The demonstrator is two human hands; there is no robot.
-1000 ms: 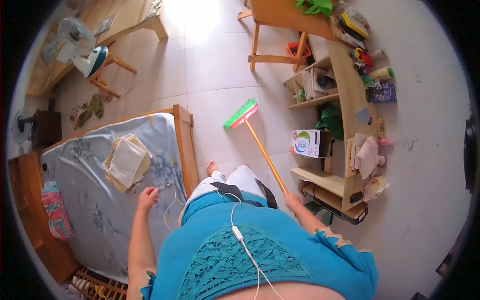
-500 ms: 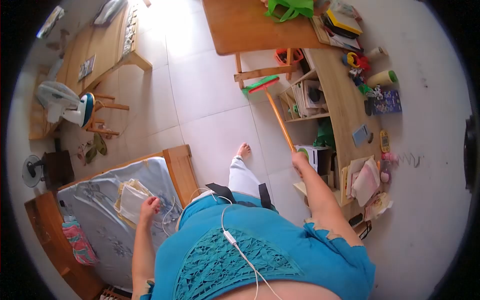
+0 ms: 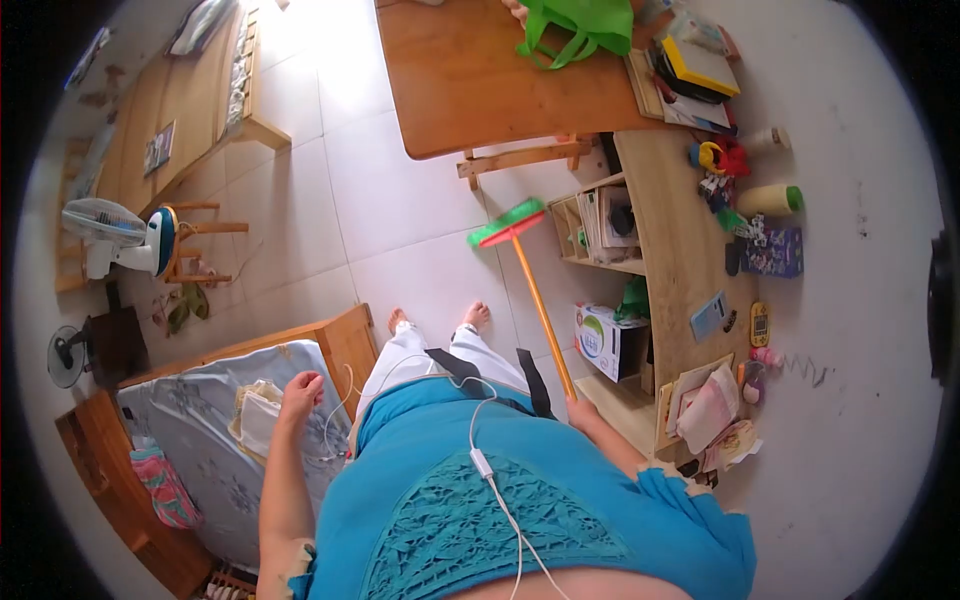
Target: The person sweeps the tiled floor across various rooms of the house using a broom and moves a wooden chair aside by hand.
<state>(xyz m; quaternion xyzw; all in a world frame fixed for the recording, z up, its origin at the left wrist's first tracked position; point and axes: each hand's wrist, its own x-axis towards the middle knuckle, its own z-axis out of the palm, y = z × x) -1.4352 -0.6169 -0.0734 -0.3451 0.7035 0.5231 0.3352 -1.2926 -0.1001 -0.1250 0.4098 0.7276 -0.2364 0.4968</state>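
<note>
My right hand (image 3: 588, 412) is wrapped round the upper end of a broom's orange handle (image 3: 543, 318). The handle slants up and slightly left to the broom head (image 3: 508, 224), red with green bristles, over the pale tiled floor near the table's wooden leg frame. My left hand (image 3: 302, 392) is raised above the bed's edge with its fingers curled; whether anything small is in them cannot be made out. Below and left of it, folded cream cloths (image 3: 262, 418) lie on the grey-blue flowered bed cover (image 3: 195, 400).
A brown table (image 3: 480, 90) with a green bag (image 3: 580, 28) stands ahead. Shelving (image 3: 680, 230) with a white box (image 3: 597, 340) lines the right. The bed's wooden end (image 3: 350, 340) is at left, a fan on a stool (image 3: 160, 240) beyond. A person's fingers show beside the bag.
The view has moved forward towards the table. The broom head swung out to the table leg, then came back nearer to me. Both feet now show side by side.
</note>
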